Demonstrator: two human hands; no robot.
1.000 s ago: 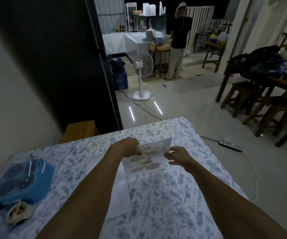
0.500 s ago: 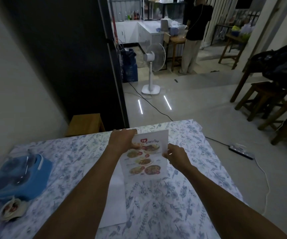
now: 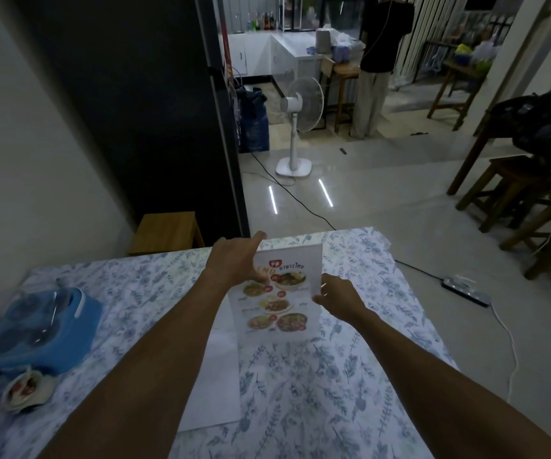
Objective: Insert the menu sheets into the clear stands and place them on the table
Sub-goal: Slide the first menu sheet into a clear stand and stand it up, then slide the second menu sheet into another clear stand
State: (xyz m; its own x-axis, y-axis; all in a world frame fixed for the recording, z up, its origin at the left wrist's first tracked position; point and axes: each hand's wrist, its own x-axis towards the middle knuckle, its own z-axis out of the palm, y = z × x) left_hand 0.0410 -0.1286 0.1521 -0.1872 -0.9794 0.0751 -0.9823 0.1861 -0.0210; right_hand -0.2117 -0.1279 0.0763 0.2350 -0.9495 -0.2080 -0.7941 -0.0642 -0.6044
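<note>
A menu sheet (image 3: 279, 298) with pictures of dishes stands nearly upright on the table (image 3: 366, 359), which wears a blue floral cloth. The sheet seems to sit in a clear stand, but I cannot make out the stand's edges. My left hand (image 3: 234, 260) grips the sheet's upper left corner. On the right edge, my right hand (image 3: 337, 294) pinches it at mid-height. A plain white sheet (image 3: 214, 376) lies flat on the cloth below, partly under my left forearm.
A blue appliance (image 3: 41, 332) and a small wrapped bundle (image 3: 24, 390) sit at the table's left. Beyond the far edge are a wooden stool (image 3: 168, 230), a white standing fan (image 3: 295, 127), a floor cable with a power strip (image 3: 466, 289), wooden stools at the right, and a person (image 3: 378, 61) far back.
The menu sheet has risen from tilted low over the cloth to nearly upright facing me. Both hands stayed on its edges, and my view shifted closer.
</note>
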